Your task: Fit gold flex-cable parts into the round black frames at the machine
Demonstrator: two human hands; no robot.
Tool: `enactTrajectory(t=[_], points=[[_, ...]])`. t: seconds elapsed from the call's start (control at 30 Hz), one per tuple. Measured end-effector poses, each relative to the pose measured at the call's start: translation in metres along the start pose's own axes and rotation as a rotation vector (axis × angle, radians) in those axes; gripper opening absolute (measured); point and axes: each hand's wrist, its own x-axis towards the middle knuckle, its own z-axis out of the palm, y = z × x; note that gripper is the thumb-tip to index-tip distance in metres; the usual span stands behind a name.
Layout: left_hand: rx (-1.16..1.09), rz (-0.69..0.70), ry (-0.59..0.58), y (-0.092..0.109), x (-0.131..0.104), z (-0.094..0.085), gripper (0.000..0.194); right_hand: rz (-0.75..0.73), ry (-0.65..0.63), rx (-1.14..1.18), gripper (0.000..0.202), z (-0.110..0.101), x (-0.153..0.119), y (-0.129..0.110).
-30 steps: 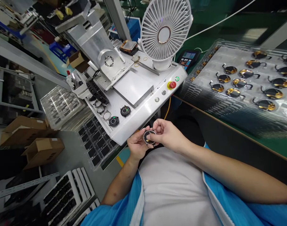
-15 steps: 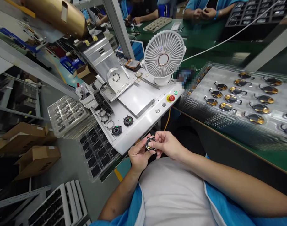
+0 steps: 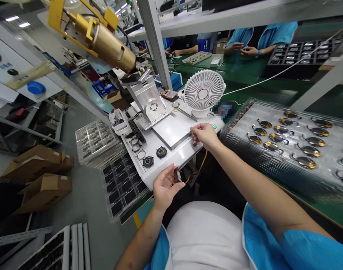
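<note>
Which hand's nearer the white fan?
Right. The right hand is on the near side of the fan; the left hand is farther off, holding a small part.

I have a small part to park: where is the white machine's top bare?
The flat plate looks bare, between the metal fixture and the right hand. The left end is crowded: rings and two dark round parts.

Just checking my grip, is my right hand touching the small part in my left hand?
Apart: the head view shows a clear gap between the right hand, near the white machine, and the small part held in the left hand.
</note>
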Motion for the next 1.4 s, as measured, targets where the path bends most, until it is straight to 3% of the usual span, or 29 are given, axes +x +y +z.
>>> enactTrajectory(t=[0.1,0.23,0.37,0.9,1.1,1.2,1.3,1.37,1.4], points=[[0.150,0.071,0.022,-0.001,-0.004,0.002,0.069,-0.078,-0.091,0.008,0.040,-0.006,-0.036,0.005],[0.276,0.147,-0.002,-0.001,-0.008,0.008,0.075,-0.046,-0.374,-0.056,0.044,-0.014,-0.101,0.019],[0.349,0.206,-0.037,-0.002,-0.008,0.012,0.075,0.028,-0.422,-0.090,0.042,-0.014,-0.136,0.032],[0.537,0.258,-0.014,0.002,-0.013,0.011,0.063,0.015,-0.410,-0.174,0.032,-0.011,-0.141,0.044],[0.567,0.277,-0.036,0.001,-0.013,0.008,0.060,-0.043,-0.394,-0.204,0.024,-0.009,-0.141,0.045],[0.533,0.284,-0.045,-0.005,-0.014,0.008,0.059,-0.120,-0.317,-0.212,0.021,-0.011,-0.141,0.047],[0.433,0.313,-0.073,-0.014,-0.016,0.017,0.064,-0.034,-0.386,-0.115,0.031,-0.020,-0.144,0.049],[0.339,0.328,-0.152,-0.021,-0.015,0.027,0.070,0.064,-0.472,-0.005,0.042,-0.036,-0.145,0.049],[0.297,0.326,-0.209,-0.025,-0.013,0.032,0.074,0.063,-0.455,0.038,0.046,-0.049,-0.146,0.048]])
